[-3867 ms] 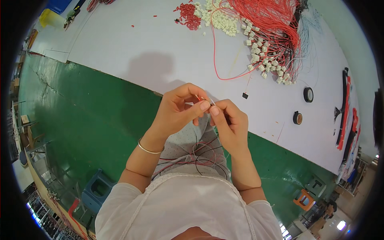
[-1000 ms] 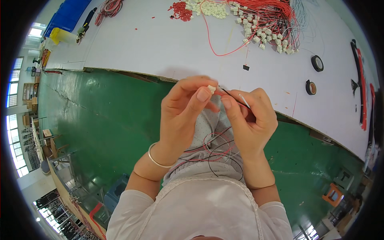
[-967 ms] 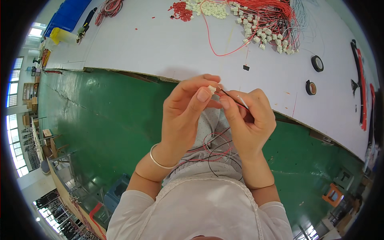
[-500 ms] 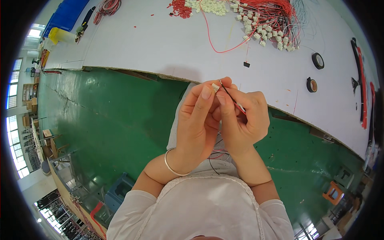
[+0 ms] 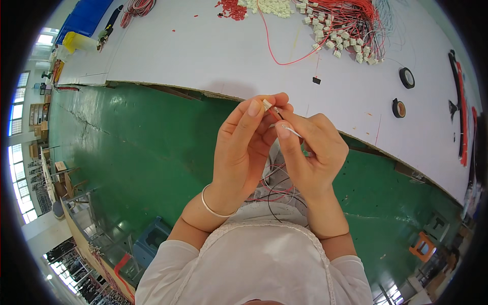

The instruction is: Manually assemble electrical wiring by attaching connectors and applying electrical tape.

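Observation:
My left hand (image 5: 243, 133) pinches a small white plastic connector housing (image 5: 267, 104) between thumb and fingertips, in front of the table edge. Close against it, my right hand (image 5: 312, 150) grips thin wires between thumb and index finger. A black wire (image 5: 279, 114) with a bare metal end points at the housing, and a white wire (image 5: 292, 131) sticks out beside my right thumb. Whether the black wire's tip touches the housing I cannot tell. Below the hands, loose red, black and white wires (image 5: 277, 192) lie over my lap.
On the white table (image 5: 203, 51) lie red pieces (image 5: 233, 9), white housings (image 5: 269, 7) and a pile of wired connectors (image 5: 351, 40). Two tape rolls (image 5: 406, 78) (image 5: 399, 108) rest at the right. A blue bin (image 5: 84, 18) stands far left. An orange stool (image 5: 423, 247) is on the green floor.
My hands have drawn slightly apart at the wrists. The black wire's end has come down toward the housing's open side, and the white wire now shows by my right thumb.

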The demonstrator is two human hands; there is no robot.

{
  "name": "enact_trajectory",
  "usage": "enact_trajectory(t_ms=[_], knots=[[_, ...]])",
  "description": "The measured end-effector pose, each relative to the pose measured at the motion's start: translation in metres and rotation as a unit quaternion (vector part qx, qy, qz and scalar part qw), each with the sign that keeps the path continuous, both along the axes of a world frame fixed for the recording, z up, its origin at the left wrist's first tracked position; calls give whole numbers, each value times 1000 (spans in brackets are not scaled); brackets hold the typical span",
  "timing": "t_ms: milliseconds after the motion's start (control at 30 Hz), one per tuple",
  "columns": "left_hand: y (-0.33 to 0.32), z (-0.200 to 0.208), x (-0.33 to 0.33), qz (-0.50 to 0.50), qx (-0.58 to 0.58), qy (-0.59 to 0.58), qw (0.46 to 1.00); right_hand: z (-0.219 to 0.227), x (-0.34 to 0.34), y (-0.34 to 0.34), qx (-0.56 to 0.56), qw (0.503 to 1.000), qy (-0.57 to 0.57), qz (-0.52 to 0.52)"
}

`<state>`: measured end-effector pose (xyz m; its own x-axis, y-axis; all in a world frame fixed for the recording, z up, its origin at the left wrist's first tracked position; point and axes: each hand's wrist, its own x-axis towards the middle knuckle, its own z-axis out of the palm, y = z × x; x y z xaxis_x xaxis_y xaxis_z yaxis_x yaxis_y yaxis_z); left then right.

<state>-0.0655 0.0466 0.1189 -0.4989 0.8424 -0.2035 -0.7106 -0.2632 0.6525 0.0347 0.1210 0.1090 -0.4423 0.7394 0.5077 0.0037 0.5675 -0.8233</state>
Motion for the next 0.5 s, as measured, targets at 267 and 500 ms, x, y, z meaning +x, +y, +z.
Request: enact_trajectory(t_ms=[267, 500], knots=[[-1, -3, -1, -9, 8, 28, 1000, 6, 4, 5, -8, 999, -29, 16], [-2, -6, -2, -20, 13, 37, 999, 9, 6, 8, 0, 999, -42, 11]])
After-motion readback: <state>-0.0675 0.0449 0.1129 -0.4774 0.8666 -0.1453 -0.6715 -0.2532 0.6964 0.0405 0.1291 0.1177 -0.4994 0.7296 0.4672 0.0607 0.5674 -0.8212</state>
